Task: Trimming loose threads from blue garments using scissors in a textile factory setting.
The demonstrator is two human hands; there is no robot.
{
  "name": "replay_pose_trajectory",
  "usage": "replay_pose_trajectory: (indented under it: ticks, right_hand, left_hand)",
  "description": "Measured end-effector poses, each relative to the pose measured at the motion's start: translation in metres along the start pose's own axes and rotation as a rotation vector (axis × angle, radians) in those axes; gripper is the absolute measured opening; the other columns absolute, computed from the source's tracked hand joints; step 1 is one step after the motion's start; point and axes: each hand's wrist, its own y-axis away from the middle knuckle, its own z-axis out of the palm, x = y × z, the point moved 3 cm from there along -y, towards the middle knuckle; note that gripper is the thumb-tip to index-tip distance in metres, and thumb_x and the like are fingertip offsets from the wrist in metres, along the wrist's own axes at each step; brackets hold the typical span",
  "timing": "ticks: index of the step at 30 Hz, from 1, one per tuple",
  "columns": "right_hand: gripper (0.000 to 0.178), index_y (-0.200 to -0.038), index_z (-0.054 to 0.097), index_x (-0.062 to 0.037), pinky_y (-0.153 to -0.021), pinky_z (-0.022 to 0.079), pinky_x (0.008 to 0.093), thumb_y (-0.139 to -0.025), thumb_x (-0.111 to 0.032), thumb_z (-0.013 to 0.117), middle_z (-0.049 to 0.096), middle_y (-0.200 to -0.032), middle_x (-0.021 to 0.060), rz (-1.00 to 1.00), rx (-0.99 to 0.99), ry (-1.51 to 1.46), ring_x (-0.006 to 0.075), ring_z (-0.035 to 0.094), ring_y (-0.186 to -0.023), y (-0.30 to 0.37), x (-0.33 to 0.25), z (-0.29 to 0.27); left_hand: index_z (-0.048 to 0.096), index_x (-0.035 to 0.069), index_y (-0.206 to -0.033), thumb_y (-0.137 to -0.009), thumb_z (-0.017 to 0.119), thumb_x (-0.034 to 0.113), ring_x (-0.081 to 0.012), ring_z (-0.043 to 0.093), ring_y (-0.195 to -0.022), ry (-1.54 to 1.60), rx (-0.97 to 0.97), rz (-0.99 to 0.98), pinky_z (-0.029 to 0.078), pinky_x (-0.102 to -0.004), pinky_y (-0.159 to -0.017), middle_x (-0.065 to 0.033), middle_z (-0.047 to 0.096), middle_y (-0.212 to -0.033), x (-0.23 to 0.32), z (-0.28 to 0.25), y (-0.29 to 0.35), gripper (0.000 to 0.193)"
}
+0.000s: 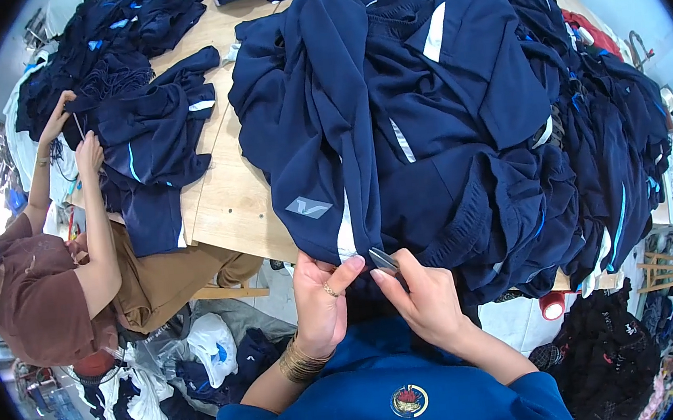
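Along the near edge of the table, my left hand (319, 302) pinches the lower hem of navy trousers (282, 146), with the thumb on top near a white stripe. A grey reflective patch marks the cloth just above that hand. Closed around a small pair of dark metal thread snips (384, 260), my right hand (427, 297) is just right of my left thumb. The tips of the snips point at the hem by the white stripe. Whether the blades touch a thread is too small to tell.
A big heap of navy garments (495, 89) covers the right of the wooden table (225, 192). At left, a person in brown (49, 294) works on another navy garment (143, 139). Below are fabric piles, a white plastic bag (214, 347) and a wooden stool (657, 271).
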Motion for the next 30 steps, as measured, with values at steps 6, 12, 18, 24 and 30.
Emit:
replay_pose_trajectory:
  ticks: [6,12,18,24,30]
  right_hand:
    - [0.022,-0.077,0.048,-0.0029,-0.040,0.036,0.0282,-0.087,-0.021,0.057,0.050,-0.052,0.0111,-0.005,0.001,0.000,0.0204,0.053,-0.043,0.0012,-0.0017,-0.0004]
    - [0.024,-0.076,0.047,-0.0029,-0.040,0.037,0.0288,-0.087,-0.022,0.057,0.049,-0.052,0.0117,-0.010,-0.015,0.016,0.0215,0.053,-0.042,0.0016,-0.0011,-0.0006]
    - [0.023,-0.078,0.048,-0.0032,-0.041,0.038,0.0285,-0.088,-0.022,0.056,0.051,-0.053,0.0116,0.032,-0.066,0.012,0.0209,0.054,-0.044,0.0022,0.0001,-0.0009]
    - [0.023,-0.082,0.048,-0.0036,-0.039,0.040,0.0308,-0.089,-0.025,0.053,0.053,-0.054,0.0129,0.043,-0.104,-0.016,0.0250,0.056,-0.045,0.0023,0.0014,-0.0013]
    - [0.024,-0.082,0.048,-0.0036,-0.039,0.040,0.0313,-0.089,-0.026,0.053,0.053,-0.054,0.0132,0.052,-0.106,-0.021,0.0257,0.056,-0.045,0.0013,0.0015,-0.0021]
  left_hand:
    - [0.037,-0.001,-0.121,-0.075,0.062,-0.008,-0.0169,0.055,-0.101,-0.035,-0.007,0.061,0.041,-0.0312,-0.093,-0.0114,0.055,-0.111,0.0012,0.0008,0.0015,0.053]
    - [0.037,-0.001,-0.120,-0.074,0.062,-0.010,-0.0170,0.055,-0.101,-0.044,0.002,0.076,0.041,-0.0312,-0.093,-0.0115,0.055,-0.111,0.0011,0.0012,0.0017,0.052]
    - [0.037,-0.001,-0.120,-0.074,0.062,-0.010,-0.0173,0.055,-0.101,-0.047,-0.003,0.092,0.043,-0.0319,-0.092,-0.0121,0.055,-0.111,0.0014,0.0020,0.0022,0.053]
    - [0.036,0.000,-0.121,-0.074,0.063,-0.008,-0.0179,0.055,-0.102,-0.072,0.007,0.110,0.043,-0.0324,-0.092,-0.0125,0.054,-0.111,0.0023,0.0030,0.0029,0.054]
    - [0.035,0.000,-0.122,-0.075,0.063,-0.008,-0.0184,0.055,-0.103,-0.083,-0.015,0.108,0.043,-0.0326,-0.092,-0.0126,0.054,-0.112,0.0013,0.0012,0.0017,0.055]
